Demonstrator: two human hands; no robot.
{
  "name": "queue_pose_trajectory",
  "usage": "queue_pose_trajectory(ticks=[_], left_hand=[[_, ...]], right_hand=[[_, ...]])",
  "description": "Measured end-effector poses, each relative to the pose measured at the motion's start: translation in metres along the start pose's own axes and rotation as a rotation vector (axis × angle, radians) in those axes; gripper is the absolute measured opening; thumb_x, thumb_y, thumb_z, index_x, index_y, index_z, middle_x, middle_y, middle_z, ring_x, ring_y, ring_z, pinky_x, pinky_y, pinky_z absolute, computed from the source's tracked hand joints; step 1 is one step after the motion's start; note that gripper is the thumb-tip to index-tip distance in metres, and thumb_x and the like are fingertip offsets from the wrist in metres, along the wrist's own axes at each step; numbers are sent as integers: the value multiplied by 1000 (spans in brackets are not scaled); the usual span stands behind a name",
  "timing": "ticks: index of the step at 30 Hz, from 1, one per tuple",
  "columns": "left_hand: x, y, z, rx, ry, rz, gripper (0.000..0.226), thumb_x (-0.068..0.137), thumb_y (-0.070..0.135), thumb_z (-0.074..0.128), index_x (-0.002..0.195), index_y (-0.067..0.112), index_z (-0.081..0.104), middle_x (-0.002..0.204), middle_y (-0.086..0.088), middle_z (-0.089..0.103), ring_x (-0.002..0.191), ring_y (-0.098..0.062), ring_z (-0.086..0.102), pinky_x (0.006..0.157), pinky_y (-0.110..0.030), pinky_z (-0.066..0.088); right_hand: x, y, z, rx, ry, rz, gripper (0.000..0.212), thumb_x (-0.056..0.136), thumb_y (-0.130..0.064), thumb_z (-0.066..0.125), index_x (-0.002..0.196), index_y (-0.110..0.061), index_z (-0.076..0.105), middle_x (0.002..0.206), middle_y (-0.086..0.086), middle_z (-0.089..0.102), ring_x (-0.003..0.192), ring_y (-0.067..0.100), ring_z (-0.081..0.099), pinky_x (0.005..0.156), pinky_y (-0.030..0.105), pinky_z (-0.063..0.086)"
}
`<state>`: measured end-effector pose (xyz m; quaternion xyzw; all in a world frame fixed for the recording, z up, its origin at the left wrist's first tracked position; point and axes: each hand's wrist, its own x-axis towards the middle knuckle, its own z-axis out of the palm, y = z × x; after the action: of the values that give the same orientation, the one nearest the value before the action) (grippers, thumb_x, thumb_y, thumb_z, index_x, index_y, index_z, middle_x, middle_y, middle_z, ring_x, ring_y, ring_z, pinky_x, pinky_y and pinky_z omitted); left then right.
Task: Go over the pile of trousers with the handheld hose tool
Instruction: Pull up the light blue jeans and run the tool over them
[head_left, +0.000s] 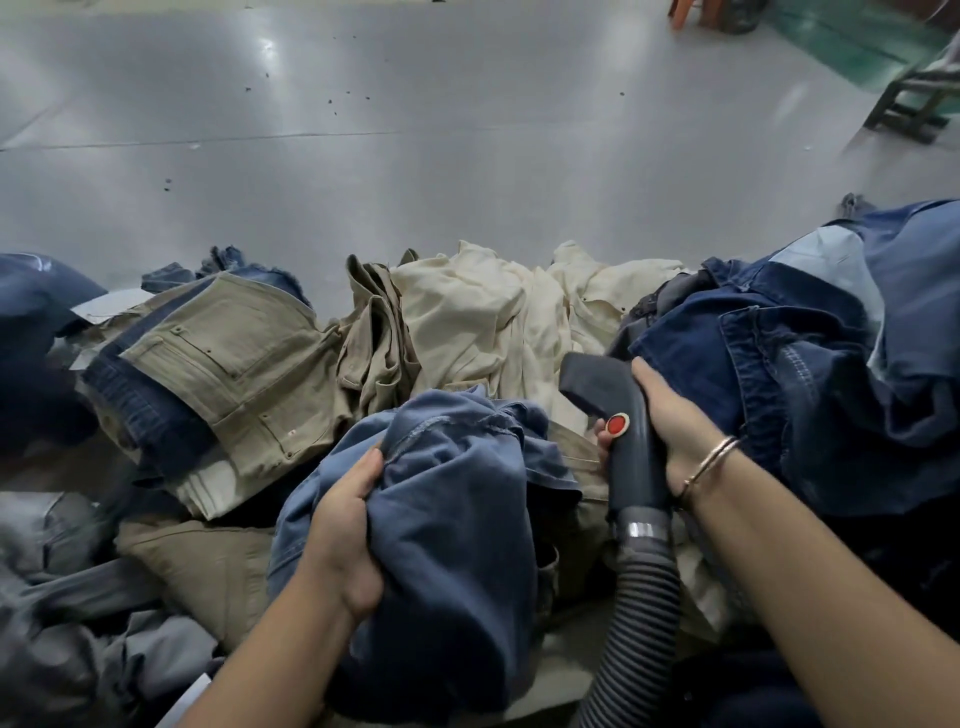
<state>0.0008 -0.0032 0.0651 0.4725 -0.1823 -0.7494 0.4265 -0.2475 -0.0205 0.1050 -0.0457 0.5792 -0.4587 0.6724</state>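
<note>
Gripping the hose tool w/ my right hand, left hand bunching the blue trousers atop the pile, I'd pull fabric taut & sweep the nozzle slowly.

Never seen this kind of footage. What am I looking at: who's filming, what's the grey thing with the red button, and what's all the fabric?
There is no machine: one wide camera worn on a person's head looks forward and down at their two bare hands. The left hand has its fingers curled into a bunched pair of blue jeans. The right hand, a bangle on its wrist, grips the grey handheld hose tool, thumb beside its red button. A ribbed hose runs from it toward the person. Piled around are khaki trousers, cream trousers and dark denim, with a grey floor beyond.
</note>
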Motion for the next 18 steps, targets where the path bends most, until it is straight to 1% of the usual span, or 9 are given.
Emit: queue_pose_trajectory(ticks=[1, 3, 5, 6, 9, 12, 14, 16, 18], left_hand=[[2, 2, -1, 59, 42, -29, 40, 94, 40, 48, 82, 19, 80, 96, -13, 74, 85, -23, 73, 62, -30, 58], [6, 6, -3, 193, 11, -63, 37, 86, 44, 57, 98, 15, 77, 108, -16, 71, 97, -27, 70, 79, -36, 56], [9, 15, -5, 415, -69, -31, 53, 76, 54, 67, 113, 15, 71, 117, -16, 68, 108, -26, 66, 98, -40, 47], [10, 22, -7, 600, -65, 30, 62, 65, 59, 74, 113, 21, 69, 115, -12, 69, 106, -22, 66, 99, -39, 47], [13, 36, -9, 1328, 5, 145, 70, 38, 79, 68, 95, 38, 63, 95, 16, 65, 90, 1, 60, 77, -20, 47], [18, 24, -11, 1854, -48, 90, 56, 57, 80, 61, 77, 27, 61, 79, 13, 65, 73, 1, 57, 60, -20, 41], [20, 10, -10, 1758, -98, 108, 42, 84, 55, 60, 70, 16, 65, 78, -2, 71, 71, -11, 61, 66, -30, 46], [18, 6, -5, 1129, -86, 46, 36, 95, 35, 56, 77, 8, 74, 77, -4, 74, 72, -11, 66, 72, -31, 51], [18, 8, 0, 618, -26, -13, 31, 96, 32, 53, 95, 12, 75, 94, -7, 75, 89, -17, 71, 83, -32, 53]], right_hand=[[-6, 0, 0, -35, -27, -18, 56, 87, -58, 54, 103, -5, 57, 65, 11, 47, 33, 18, 48, 36, 23, 46], [-17, 8, 1, -145, -51, -49, 57, 85, -58, 58, 90, -2, 61, 60, 14, 51, 33, 20, 49, 36, 25, 46], [-25, 20, 4, -237, -45, -49, 58, 85, -59, 57, 75, -2, 65, 54, 15, 55, 33, 21, 51, 36, 25, 46], [-28, 25, 4, -268, -44, -46, 59, 86, -59, 56, 70, -3, 66, 53, 14, 56, 34, 22, 52, 36, 25, 47], [-29, 31, 4, -300, -52, -28, 59, 86, -60, 56, 75, -4, 66, 55, 14, 57, 36, 23, 54, 38, 26, 48], [-30, 31, 4, -310, -78, -22, 59, 84, -62, 57, 83, -3, 65, 56, 14, 56, 36, 22, 54, 39, 26, 48], [-33, 29, 4, -306, -95, -37, 58, 84, -61, 58, 79, -3, 67, 56, 15, 56, 37, 23, 54, 39, 26, 48], [-38, 27, 4, -282, -117, -47, 58, 84, -60, 58, 70, -5, 69, 56, 15, 56, 36, 23, 53, 39, 27, 48], [-45, 26, 5, -276, -151, -42, 59, 83, -61, 58, 72, -4, 68, 57, 14, 57, 37, 22, 53, 39, 27, 48]])
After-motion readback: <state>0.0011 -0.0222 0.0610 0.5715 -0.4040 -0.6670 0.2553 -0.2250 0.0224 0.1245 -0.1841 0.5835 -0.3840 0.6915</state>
